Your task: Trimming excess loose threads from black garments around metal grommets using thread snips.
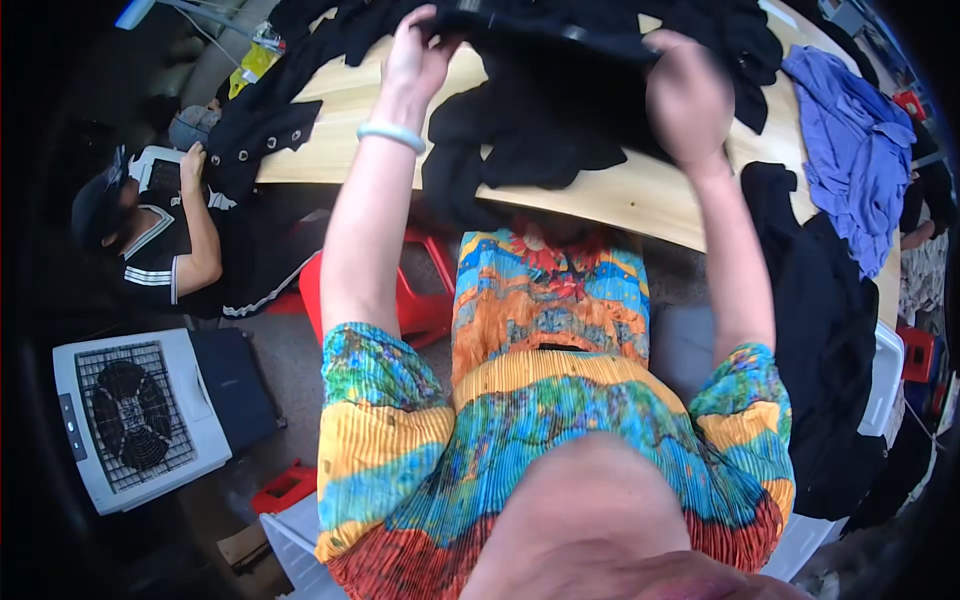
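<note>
My left hand and my right hand both grip a black garment and hold it up over a light wooden table. The cloth hangs down between my arms and its lower folds rest on the table near the front edge. A pale bracelet circles my left wrist. My right hand is blurred and closed around the garment's upper right edge. My left fingers pinch its upper left edge.
More black clothes lie at the table's left, and a lavender garment at the right. Black fabric drapes over a white bin on my right. Another person sits at the left. A white fan unit and a red stool stand on the floor.
</note>
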`<control>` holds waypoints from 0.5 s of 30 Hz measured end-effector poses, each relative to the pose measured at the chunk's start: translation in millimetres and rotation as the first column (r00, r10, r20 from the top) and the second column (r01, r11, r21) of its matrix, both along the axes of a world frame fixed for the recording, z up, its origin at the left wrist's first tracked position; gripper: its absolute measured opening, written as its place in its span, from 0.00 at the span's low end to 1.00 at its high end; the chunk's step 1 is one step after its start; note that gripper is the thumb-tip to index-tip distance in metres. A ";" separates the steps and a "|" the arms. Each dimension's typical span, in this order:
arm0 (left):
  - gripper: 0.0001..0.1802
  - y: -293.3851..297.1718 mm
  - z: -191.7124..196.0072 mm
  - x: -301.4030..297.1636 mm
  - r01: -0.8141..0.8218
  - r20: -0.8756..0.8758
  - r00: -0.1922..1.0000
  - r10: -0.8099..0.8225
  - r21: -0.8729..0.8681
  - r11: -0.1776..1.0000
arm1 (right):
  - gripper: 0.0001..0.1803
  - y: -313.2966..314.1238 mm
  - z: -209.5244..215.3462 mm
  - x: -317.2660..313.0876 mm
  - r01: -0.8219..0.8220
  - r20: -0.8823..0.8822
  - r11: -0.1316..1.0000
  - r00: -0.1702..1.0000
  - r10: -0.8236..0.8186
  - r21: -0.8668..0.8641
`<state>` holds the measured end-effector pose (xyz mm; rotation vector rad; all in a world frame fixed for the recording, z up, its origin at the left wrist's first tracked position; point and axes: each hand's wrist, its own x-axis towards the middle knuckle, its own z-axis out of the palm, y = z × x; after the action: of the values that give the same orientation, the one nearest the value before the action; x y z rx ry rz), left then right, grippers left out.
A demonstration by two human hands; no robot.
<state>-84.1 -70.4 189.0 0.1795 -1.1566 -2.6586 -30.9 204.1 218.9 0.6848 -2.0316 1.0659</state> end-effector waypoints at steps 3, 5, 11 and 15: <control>0.10 -18.6 -68.9 15.7 -0.069 0.338 0.941 0.011 0.161 0.984 | 0.14 -20.2 -76.9 27.9 -0.078 0.287 0.996 0.956 0.066 0.033; 0.12 -28.8 -104.6 28.0 -0.003 0.375 0.924 -0.071 0.194 0.981 | 0.15 -34.4 -105.3 38.8 -0.156 0.339 0.981 0.935 0.109 0.115; 0.13 -42.6 -138.7 78.1 -0.114 0.429 0.902 0.047 0.132 0.985 | 0.18 -53.0 -118.4 44.6 -0.184 0.479 0.970 0.873 0.088 0.156; 0.17 -25.8 -140.1 119.5 0.092 0.482 0.871 -0.092 0.025 0.995 | 0.17 -59.1 -116.0 45.3 -0.186 0.494 0.968 0.866 0.081 0.167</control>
<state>35.4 -96.3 48.9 0.8547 -1.3252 -2.7810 14.4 144.9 102.9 0.7275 -2.5906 1.2053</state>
